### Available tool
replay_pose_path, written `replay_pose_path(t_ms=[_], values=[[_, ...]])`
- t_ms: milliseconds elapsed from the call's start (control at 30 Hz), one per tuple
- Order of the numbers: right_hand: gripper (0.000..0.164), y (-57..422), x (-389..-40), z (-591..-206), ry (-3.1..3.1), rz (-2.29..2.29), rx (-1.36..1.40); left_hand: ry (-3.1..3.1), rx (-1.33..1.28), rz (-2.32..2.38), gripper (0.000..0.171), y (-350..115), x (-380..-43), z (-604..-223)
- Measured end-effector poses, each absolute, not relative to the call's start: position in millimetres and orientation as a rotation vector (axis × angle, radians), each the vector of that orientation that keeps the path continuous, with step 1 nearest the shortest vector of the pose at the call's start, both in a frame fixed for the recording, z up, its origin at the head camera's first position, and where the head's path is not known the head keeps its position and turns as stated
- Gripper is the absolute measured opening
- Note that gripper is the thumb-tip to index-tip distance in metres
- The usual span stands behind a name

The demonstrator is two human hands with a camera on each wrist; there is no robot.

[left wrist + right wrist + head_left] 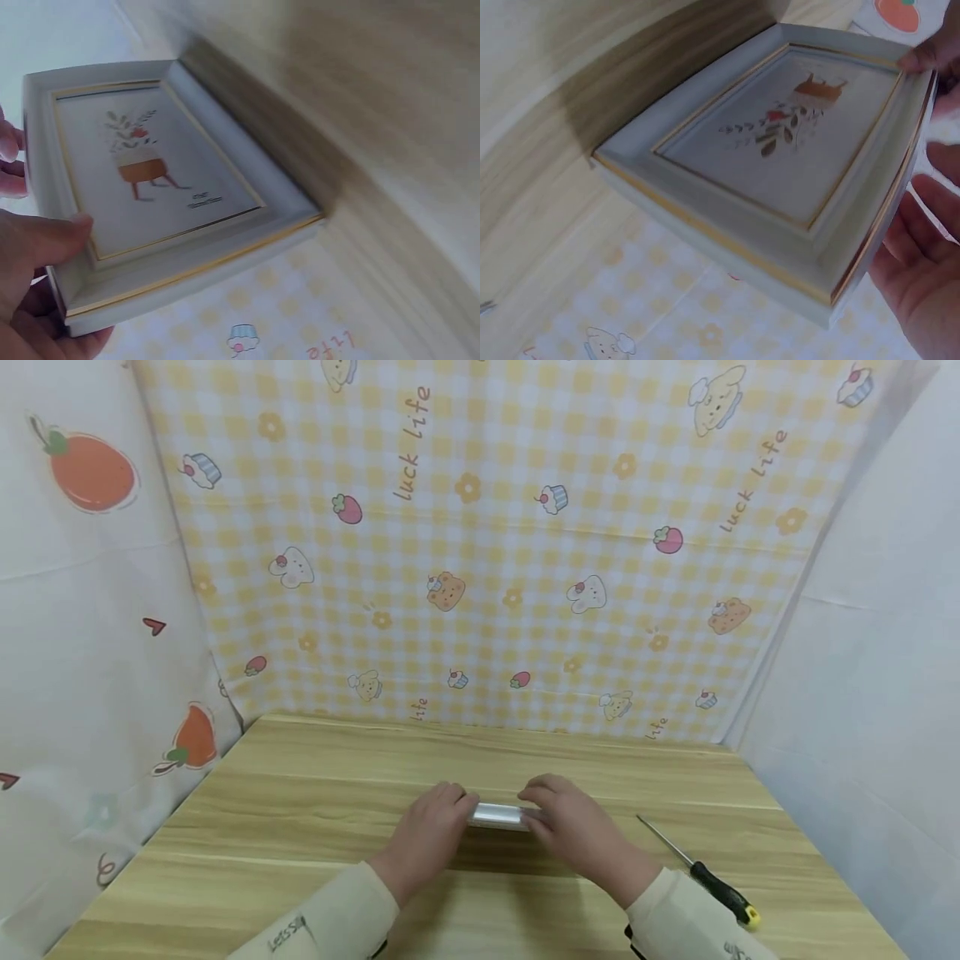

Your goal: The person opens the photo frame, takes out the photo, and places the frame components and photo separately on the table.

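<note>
A white picture frame (pixel 187 266) with gold lines holds a print (pixel 142 161) of a plant in an orange-and-white pot on legs. In the head view only a narrow silvery-white edge of the picture frame (pixel 498 816) shows between the hands. My left hand (pixel 431 835) grips it, thumb (pixel 56 236) on the front border and fingers behind. Beside the other end is my right hand (pixel 581 827); in the right wrist view its fingers (pixel 911 236) are spread near the edge, not curled round it. The picture frame's far edge is close to the tabletop.
A screwdriver (pixel 720 889) with a black and yellow handle lies on the wood-grain table (pixel 337 777), right of the right hand. A yellow checked cloth (pixel 480 543) hangs behind the table, with white cloths (pixel 82 635) at the sides.
</note>
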State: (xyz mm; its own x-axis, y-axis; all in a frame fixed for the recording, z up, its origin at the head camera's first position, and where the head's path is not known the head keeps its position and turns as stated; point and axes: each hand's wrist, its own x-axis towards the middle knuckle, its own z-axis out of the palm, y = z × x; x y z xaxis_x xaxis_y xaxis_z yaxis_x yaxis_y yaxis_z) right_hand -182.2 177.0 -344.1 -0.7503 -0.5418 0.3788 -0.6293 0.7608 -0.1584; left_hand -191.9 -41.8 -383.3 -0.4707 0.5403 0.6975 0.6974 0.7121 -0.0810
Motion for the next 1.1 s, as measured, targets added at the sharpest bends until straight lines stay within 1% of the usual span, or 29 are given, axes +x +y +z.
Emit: replay_pose_path(t_ms=[133, 300, 367, 467, 500, 600, 700, 733, 867, 1100], values=[[0.026, 179, -179, -351, -2.469, 0.374, 0.909, -2.282, -0.889, -0.268, 0.018, -37, -193, -373], [0.033, 183, -172, -361, -2.262, 0.362, 0.982, -2.356, -0.851, -0.268, 0.016, -34, -196, -369], [0.034, 185, -170, -365, -2.199, 0.366, 1.011, -2.365, -0.843, -0.277, 0.016, -33, -197, -368], [0.025, 188, -168, -370, -2.157, 0.366, 1.027, -2.385, -0.815, -0.281, 0.015, -32, -199, -365], [0.02, 190, -167, -372, -2.155, 0.366, 1.033, -2.397, -0.802, -0.281, 0.015, -32, -199, -363], [0.02, 194, -164, -377, -2.177, 0.36, 1.022, -2.454, -0.755, -0.29, 0.016, -32, -202, -358], [0.027, 199, -162, -383, -2.219, 0.351, 0.998, -2.518, -0.703, -0.321, 0.019, -33, -205, -354], [0.032, 200, -162, -385, -2.234, 0.35, 0.987, -2.54, -0.681, -0.333, 0.019, -33, -207, -354], [0.031, 203, -162, -392, -2.289, 0.345, 0.947, -2.616, -0.592, -0.404, 0.016, -35, -215, -352], [0.03, 205, -160, -398, -2.366, 0.347, 0.906, -2.779, -0.462, -0.656, 0.002, -39, -224, -345]])
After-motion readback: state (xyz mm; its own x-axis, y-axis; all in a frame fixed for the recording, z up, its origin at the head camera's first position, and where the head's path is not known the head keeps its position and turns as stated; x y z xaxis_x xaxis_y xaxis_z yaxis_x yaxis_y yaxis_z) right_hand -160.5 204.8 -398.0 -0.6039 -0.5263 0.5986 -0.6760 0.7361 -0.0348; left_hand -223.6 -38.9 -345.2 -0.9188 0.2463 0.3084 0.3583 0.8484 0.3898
